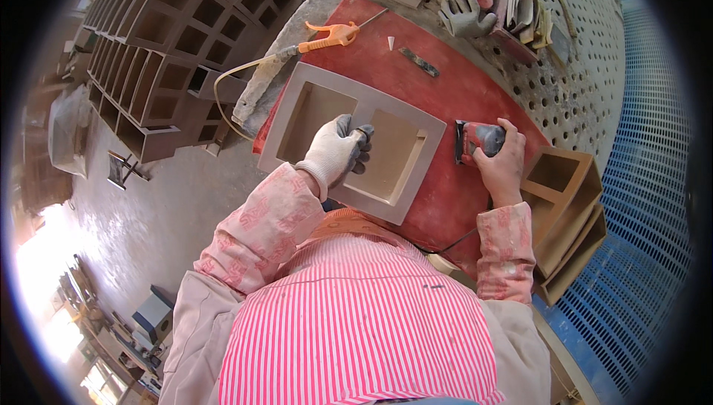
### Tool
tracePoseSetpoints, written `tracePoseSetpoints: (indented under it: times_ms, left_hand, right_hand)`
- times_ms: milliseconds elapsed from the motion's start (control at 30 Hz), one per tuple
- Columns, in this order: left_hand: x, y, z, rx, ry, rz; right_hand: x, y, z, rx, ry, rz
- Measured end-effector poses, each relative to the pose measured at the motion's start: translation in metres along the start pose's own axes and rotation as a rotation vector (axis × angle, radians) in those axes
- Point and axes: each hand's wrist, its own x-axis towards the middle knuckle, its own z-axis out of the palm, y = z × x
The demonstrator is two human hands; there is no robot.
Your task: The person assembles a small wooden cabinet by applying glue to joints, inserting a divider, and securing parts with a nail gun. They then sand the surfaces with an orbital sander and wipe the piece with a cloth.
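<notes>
A pale, primed box frame point(297, 100) with two compartments lies on the red tabletop point(460, 204). My left hand point(338, 148), in a white and grey glove, is over the middle divider of the frame. Its fingers are closed around a small thing that I cannot make out. To the right of the frame, my bare right hand point(505, 154) grips a red and black electric sander point(483, 140) from the right side. The sander rests at the red surface, apart from the frame.
Beyond the frame lie an orange air blow gun point(327, 39) with a hose, a dark strip point(419, 62) and a grey glove point(466, 15). Sanding pads point(516, 7) sit farther right. Brown boxes point(561, 182) stand at the right, stacked compartment boxes point(163, 56) at the left.
</notes>
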Motion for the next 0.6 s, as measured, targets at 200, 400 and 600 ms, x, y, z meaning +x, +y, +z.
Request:
tracePoseSetpoints:
  times_ms: [200, 400, 600]
  left_hand:
    - [-0.022, -0.009, -0.007, 0.779, 0.244, 0.502]
    - [-0.020, 0.011, -0.005, 1.563, 0.228, 0.414]
    - [-0.026, 0.001, -0.045, 1.538, 0.288, 0.719]
  right_hand:
    - [0.007, -0.008, -0.026, 0.042, 0.082, 0.008]
    - [0.004, -0.046, -0.090, 0.056, 0.115, -0.091]
    - [-0.006, -0.127, -0.109, 0.157, -0.033, -0.241]
